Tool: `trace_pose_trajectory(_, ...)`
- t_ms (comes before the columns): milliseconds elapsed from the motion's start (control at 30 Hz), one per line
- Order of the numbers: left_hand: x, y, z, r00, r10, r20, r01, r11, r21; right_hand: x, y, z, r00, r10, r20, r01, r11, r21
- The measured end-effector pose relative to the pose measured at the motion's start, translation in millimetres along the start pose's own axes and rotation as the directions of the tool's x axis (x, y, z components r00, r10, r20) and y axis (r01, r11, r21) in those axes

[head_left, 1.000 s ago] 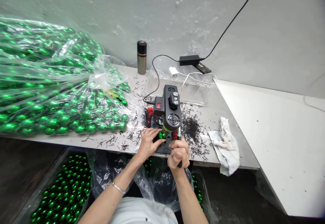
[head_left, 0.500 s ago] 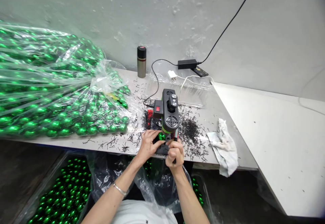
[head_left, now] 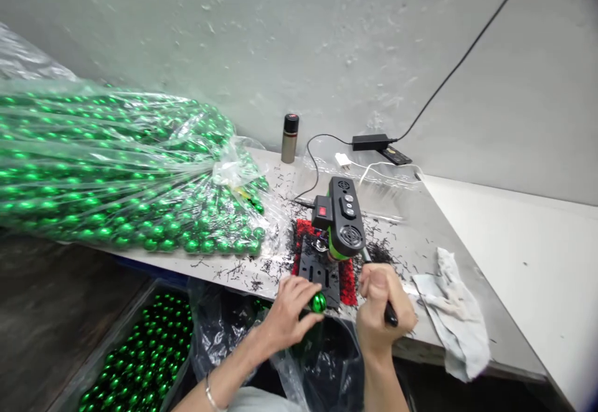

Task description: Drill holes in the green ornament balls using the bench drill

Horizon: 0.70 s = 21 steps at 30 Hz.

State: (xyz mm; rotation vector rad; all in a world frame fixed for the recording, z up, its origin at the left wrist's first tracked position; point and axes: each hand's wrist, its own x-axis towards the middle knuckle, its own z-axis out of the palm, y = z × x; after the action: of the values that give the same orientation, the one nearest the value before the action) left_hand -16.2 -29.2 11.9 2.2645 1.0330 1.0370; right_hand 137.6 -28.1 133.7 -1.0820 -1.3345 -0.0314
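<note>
Between the thumb and fingers of my left hand [head_left: 288, 313] is a shiny green ball [head_left: 318, 302], held at the front end of a slotted dark base plate [head_left: 308, 270]. That plate belongs to a small black bench machine [head_left: 346, 214] with a round vent, knobs and a red switch. My right hand [head_left: 384, 300] is wrapped round the machine's lever handle [head_left: 391, 316], whose black end sticks out below the fist. Red matting [head_left: 347, 282] covered with black shreds lies under the plate.
A large clear bag of green balls [head_left: 140, 194] fills the table's left. Below stands a lined bin of green balls [head_left: 140, 349]. Behind are a flask [head_left: 289, 139], a power adapter [head_left: 370, 142] and a white plug [head_left: 342, 160]. A white cloth [head_left: 455, 312] hangs over the front edge at right.
My left hand has drawn the green ball from beneath the machine's head toward the table's front edge. The right fist, still on the lever, has shifted rightward. The view has turned left.
</note>
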Motion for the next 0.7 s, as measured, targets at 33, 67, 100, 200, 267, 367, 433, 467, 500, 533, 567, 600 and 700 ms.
trace_pose_trajectory(33,-7,1,-4.1,0.999,0.038,0.022,-0.038,0.999,0.013,-3,2,1,1.000,-0.015,-0.012,0.015,1.000,0.007)
trace_pose_trajectory(67,-10,0,-9.3,0.998,0.056,0.026,-0.057,0.998,0.035,-7,4,2,0.999,-0.027,-0.023,0.027,1.000,0.011)
trace_pose_trajectory(100,-9,-4,-16.0,0.999,0.047,0.005,-0.048,0.997,0.068,-11,7,3,0.999,-0.035,-0.031,0.036,0.999,0.016)
trace_pose_trajectory(200,21,-36,-47.4,0.976,-0.108,-0.191,0.147,0.968,0.202,-19,12,6,0.997,-0.054,-0.058,0.055,0.998,0.024)
trace_pose_trajectory(267,56,-67,-74.3,0.925,-0.219,-0.310,0.306,0.914,0.266,-21,14,7,0.996,-0.061,-0.073,0.062,0.998,0.023)
trace_pose_trajectory(367,108,-109,-107.3,0.874,-0.376,-0.308,0.465,0.832,0.303,-22,15,8,0.996,-0.057,-0.070,0.059,0.998,0.020)
trace_pose_trajectory(433,130,-127,-116.8,0.868,-0.404,-0.290,0.482,0.826,0.292,-22,15,8,0.996,-0.059,-0.065,0.060,0.998,0.021)
trace_pose_trajectory(467,137,-133,-117.8,0.868,-0.409,-0.280,0.482,0.831,0.280,-22,16,8,0.996,-0.061,-0.061,0.063,0.998,0.021)
trace_pose_trajectory(500,141,-136,-117.2,0.871,-0.409,-0.272,0.476,0.839,0.264,-22,16,8,0.996,-0.066,-0.060,0.068,0.998,0.020)
trace_pose_trajectory(533,143,-138,-115.6,0.873,-0.411,-0.264,0.473,0.846,0.246,-23,16,8,0.996,-0.073,-0.059,0.074,0.997,0.021)
trace_pose_trajectory(567,143,-138,-114.0,0.873,-0.413,-0.258,0.470,0.853,0.225,-23,16,8,0.995,-0.081,-0.057,0.082,0.996,0.023)
trace_pose_trajectory(600,142,-137,-112.9,0.873,-0.416,-0.254,0.468,0.860,0.201,-23,16,8,0.995,-0.088,-0.056,0.090,0.996,0.028)
trace_pose_trajectory(700,132,-128,-114.4,0.872,-0.423,-0.245,0.464,0.875,0.140,-23,17,9,0.993,-0.103,-0.059,0.105,0.994,0.039)
